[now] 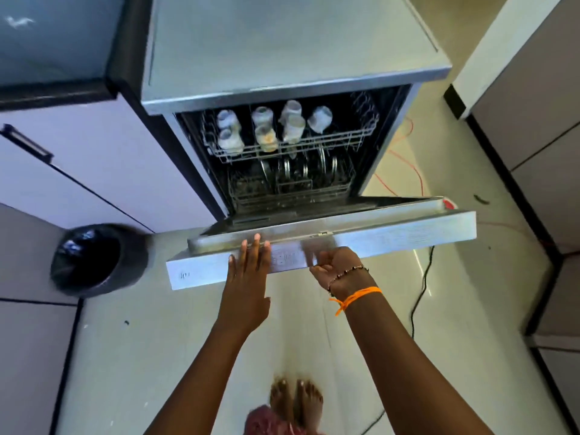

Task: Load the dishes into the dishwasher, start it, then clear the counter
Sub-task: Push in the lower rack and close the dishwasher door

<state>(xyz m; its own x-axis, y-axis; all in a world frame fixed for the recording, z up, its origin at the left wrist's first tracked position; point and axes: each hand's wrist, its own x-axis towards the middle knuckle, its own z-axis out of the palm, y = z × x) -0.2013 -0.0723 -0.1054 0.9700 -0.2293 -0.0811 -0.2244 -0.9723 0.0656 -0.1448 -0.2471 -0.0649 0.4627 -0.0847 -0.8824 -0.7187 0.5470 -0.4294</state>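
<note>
- Reaching forward and down with both hands, I meet the free front edge of the silver, brushed-metal dishwasher door (392, 238), which hangs part-way open and runs left to right straight across in front of me.
- My left hand (249, 271) lies flat on the door's front face, fingers straight and together, tips just over its top lip; it holds nothing.
- My right hand (337, 262) sits just beside it, towards the door's middle, fingers curled at the edge by the control strip; motion blur there means I cannot tell whether they grip the lip or only touch it.
- Beyond the door, away from me, stands the open silver dishwasher (298, 73): pale plastic bottles (292, 124) fill the white wire upper rack (339, 141), and steel plates (301, 167) stand on edge in the grey wire lower rack (282, 189).
- With the hinge at the far bottom, I judge that closing means pushing up and away; my left palm is better set for that.
</note>
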